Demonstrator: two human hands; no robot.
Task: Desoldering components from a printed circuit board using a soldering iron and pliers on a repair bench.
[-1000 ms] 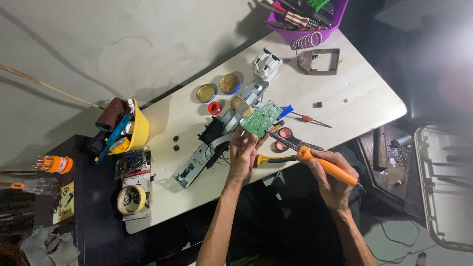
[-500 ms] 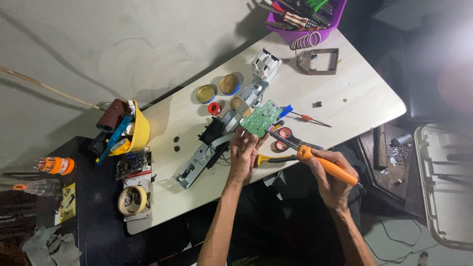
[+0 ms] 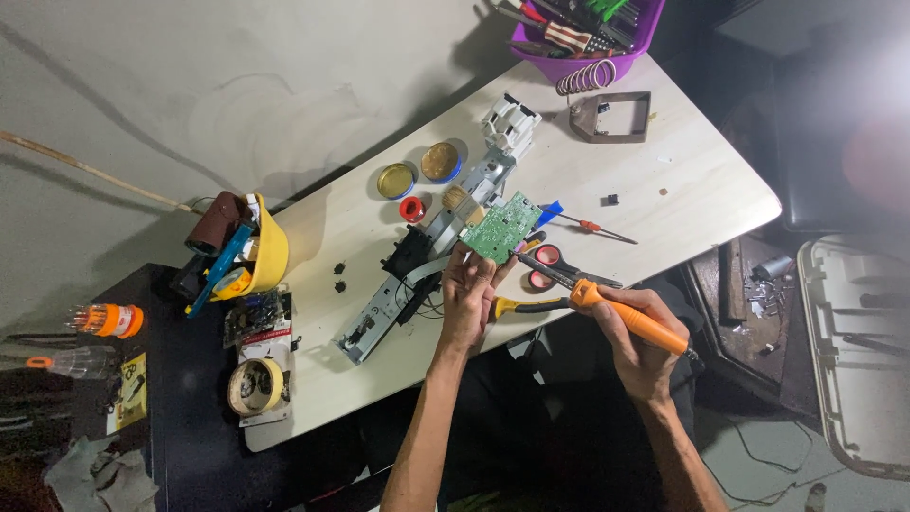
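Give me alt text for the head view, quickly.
The left hand holds a green circuit board at its edge over a pale table, while the right hand grips an orange soldering iron aimed towards the board. A stripped grey device, scissors, tins and a purple basket lie around.

One head-worn camera looks steeply down — from well above — at the pale wooden tabletop (image 3: 664, 190) and both forearms.

Colours on the pale wooden table (image 3: 664, 180)

Green circuit board (image 3: 500, 228), orange soldering iron (image 3: 630, 318), purple basket (image 3: 569, 59), yellow bowl (image 3: 270, 248), red-handled scissors (image 3: 559, 268), blue scrap (image 3: 550, 210).
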